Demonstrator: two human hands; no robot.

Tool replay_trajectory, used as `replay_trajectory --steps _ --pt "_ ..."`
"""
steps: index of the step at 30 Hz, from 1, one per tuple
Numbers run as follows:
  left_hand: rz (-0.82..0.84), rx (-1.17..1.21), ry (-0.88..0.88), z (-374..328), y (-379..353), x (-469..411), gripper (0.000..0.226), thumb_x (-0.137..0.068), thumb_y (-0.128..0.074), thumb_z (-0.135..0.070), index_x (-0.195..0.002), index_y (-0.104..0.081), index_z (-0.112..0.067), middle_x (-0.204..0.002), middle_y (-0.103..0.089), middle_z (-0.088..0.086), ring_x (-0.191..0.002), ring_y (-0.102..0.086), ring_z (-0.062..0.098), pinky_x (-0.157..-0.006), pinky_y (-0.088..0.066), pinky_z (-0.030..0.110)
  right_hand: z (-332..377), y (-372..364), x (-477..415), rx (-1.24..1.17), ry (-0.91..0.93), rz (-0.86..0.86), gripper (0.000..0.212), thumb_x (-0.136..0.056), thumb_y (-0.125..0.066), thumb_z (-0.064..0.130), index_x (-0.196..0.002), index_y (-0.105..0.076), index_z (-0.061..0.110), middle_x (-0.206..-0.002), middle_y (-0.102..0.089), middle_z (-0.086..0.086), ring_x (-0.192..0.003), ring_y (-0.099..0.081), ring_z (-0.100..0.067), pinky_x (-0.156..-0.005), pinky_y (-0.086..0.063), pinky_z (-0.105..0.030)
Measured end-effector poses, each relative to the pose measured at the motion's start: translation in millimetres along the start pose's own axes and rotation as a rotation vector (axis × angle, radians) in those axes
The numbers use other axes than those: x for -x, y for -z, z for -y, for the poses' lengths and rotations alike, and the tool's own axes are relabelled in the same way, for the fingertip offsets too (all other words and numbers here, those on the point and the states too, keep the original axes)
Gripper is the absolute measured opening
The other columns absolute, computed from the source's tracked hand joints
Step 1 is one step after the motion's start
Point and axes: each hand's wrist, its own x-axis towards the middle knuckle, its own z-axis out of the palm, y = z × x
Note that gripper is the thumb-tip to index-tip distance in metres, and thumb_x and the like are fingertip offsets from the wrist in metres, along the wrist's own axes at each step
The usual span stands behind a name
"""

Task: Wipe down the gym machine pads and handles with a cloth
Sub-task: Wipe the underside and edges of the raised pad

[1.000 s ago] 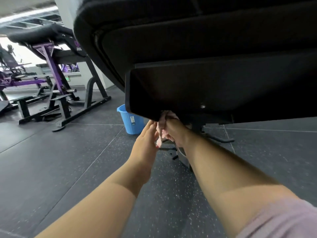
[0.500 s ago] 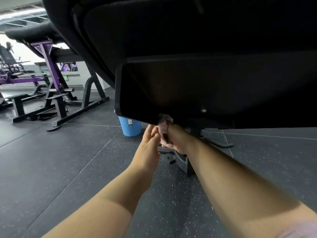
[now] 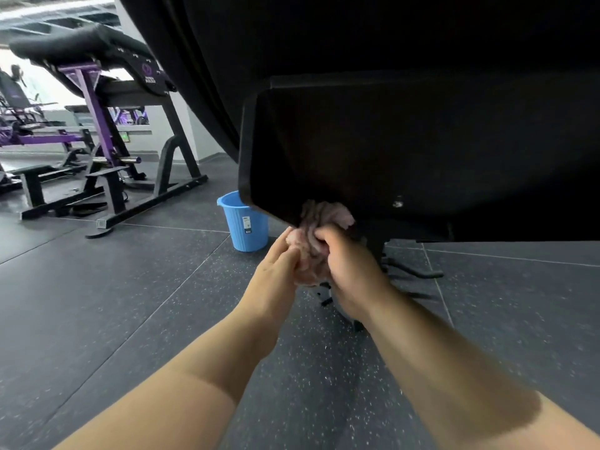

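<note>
- Fingers of the right grip (image 3: 350, 271) curled over the bunched pink cloth (image 3: 319, 235), clenched round it from the right and from above.
- Fingers of the left grip (image 3: 276, 269) nearly straight, laid flat against the left side of the cloth; pressing it, not wrapped round it.
- Cloth squeezed between the two, with its crumpled top poking out above the right knuckles and touching the lower edge of the black machine pad (image 3: 406, 141), near that edge's left corner.
- Pad seen from below as a dark flat-backed panel with rounded corners, filling the upper right of the view; one small bolt head (image 3: 397, 202) on the underside, just right of the cloth.
- Black frame post (image 3: 376, 246) under the pad, behind the right grip and partly hidden.
- Blue plastic bucket (image 3: 248, 227) upright on the floor (image 3: 113, 303), beyond the left grip and apart from it; small white label (image 3: 247, 221) on its ribbed wall, print too small to read.
- Further left, a purple-and-black bench machine (image 3: 97, 102); a round purple logo (image 3: 147, 71) with lettering beneath it on its black plate, too blurred to read.
- Dark speckled rubber floor tiles, thin pale seams between them.
- Bare forearms (image 3: 454, 368) reaching forward from the bottom of the view.
</note>
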Motion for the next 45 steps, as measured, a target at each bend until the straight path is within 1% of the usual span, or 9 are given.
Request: replay_trajectory --steps 3,6,11,19,24,31,35,41,45 --pt "-0.065 0.067 -0.021 -8.6 -2.2 11.0 0.029 -0.103 -0.041 -0.03 -0.109 -0.068 -0.027 -0.098 -0.073 -0.015 -0.091 -0.067 0.0 -0.089 -0.048 0.027 10.9 -8.2 12.7 0.012 -0.001 -0.01 0.033 -0.099 -0.043 0.029 -0.101 -0.067 0.006 -0.098 -0.073 -0.017 -0.093 -0.069 -0.025 -0.084 -0.051 -0.038" --pt "-0.012 0.13 -0.019 -22.7 -0.8 25.3 0.03 -0.103 -0.041 -0.04 -0.116 -0.068 -0.032 -0.11 -0.071 -0.02 -0.105 -0.064 -0.005 -0.094 -0.046 0.03 34.3 -20.5 22.4 -0.078 -0.053 -0.073 0.035 -0.103 -0.04 0.039 -0.083 -0.058 0.017 -0.076 -0.057 -0.015 -0.064 -0.055 -0.025 -0.063 -0.043 -0.031" --pt "0.112 0.335 -0.015 -40.7 4.0 41.2 0.034 -0.101 -0.04 -0.017 -0.127 -0.056 -0.003 -0.089 -0.068 -0.005 -0.09 -0.062 0.011 -0.095 -0.044 0.035 53.3 -34.3 54.3 -0.238 0.003 -0.106 0.027 -0.1 -0.041 0.017 -0.082 -0.061 0.014 -0.066 -0.058 -0.01 -0.057 -0.055 -0.016 -0.052 -0.041 -0.023" --pt "0.34 0.624 0.006 -40.5 1.0 69.0 0.081 -0.073 -0.06 -0.028 -0.15 -0.037 -0.014 -0.147 -0.051 0.01 -0.137 -0.046 0.023 -0.119 -0.028 0.044 59.2 -41.3 111.5 -0.31 -0.078 -0.199 0.059 -0.097 -0.042 0.016 -0.041 -0.062 0.02 -0.05 -0.056 0.002 -0.05 -0.051 -0.008 -0.055 -0.036 -0.027" --pt "0.408 0.573 0.071 -34.8 3.5 83.9 0.062 -0.072 -0.063 -0.027 -0.133 -0.06 -0.02 -0.1 -0.07 0.007 -0.092 -0.062 0.018 -0.091 -0.045 0.036 60.5 -45.2 134.9 -0.201 -0.143 -0.36 0.039 -0.097 -0.048 0.027 -0.065 -0.069 0.017 -0.063 -0.062 -0.009 -0.058 -0.052 -0.017 -0.057 -0.035 -0.032" --pt "0.161 0.691 0.104 -52.7 -2.0 93.9 0.048 -0.078 -0.068 -0.029 -0.126 -0.062 -0.023 -0.101 -0.071 -0.005 -0.081 -0.067 0.008 -0.071 -0.053 0.018 84.1 -60.4 138.9 -0.363 -0.084 -0.603 0.029 -0.095 -0.06 0.032 -0.116 -0.072 0.016 -0.108 -0.075 -0.013 -0.104 -0.07 -0.033 -0.099 -0.052 -0.051" --pt "-0.016 0.66 0.022 -67.4 -8.5 78.8 0.045 -0.095 -0.058 -0.009 -0.128 -0.058 -0.04 -0.081 -0.071 -0.014 -0.077 -0.064 0.006 -0.086 -0.052 0.027 108.0 -76.2 115.6 -0.398 -0.019 -0.53 0.021 -0.089 -0.069 0.025 -0.082 -0.067 0.005 -0.087 -0.06 -0.041 -0.07 -0.058 -0.045 -0.075 -0.056 -0.044" --pt "-0.166 0.599 0.102 -57.5 -10.6 60.7 0.038 -0.093 -0.065 -0.01 -0.124 -0.063 -0.033 -0.075 -0.071 -0.015 -0.081 -0.066 0.002 -0.077 -0.053 0.022 102.6 -71.3 102.0 -0.319 -0.074 -0.455 0.033 -0.1 -0.049 0.003 -0.068 -0.054 0.007 -0.051 -0.061 -0.005 -0.044 -0.062 -0.006 -0.043 -0.047 -0.014" --pt "-0.117 0.674 0.087 -62.7 1.9 69.1 0.039 -0.085 -0.069 -0.007 -0.116 -0.064 -0.029 -0.094 -0.076 -0.01 -0.093 -0.071 0.007 -0.079 -0.055 0.02 102.5 -80.9 114.3 -0.638 -0.101 -0.374 0.021 -0.09 -0.057 0.018 -0.083 -0.069 0.002 -0.077 -0.066 -0.015 -0.074 -0.062 -0.027 -0.063 -0.055 -0.028"
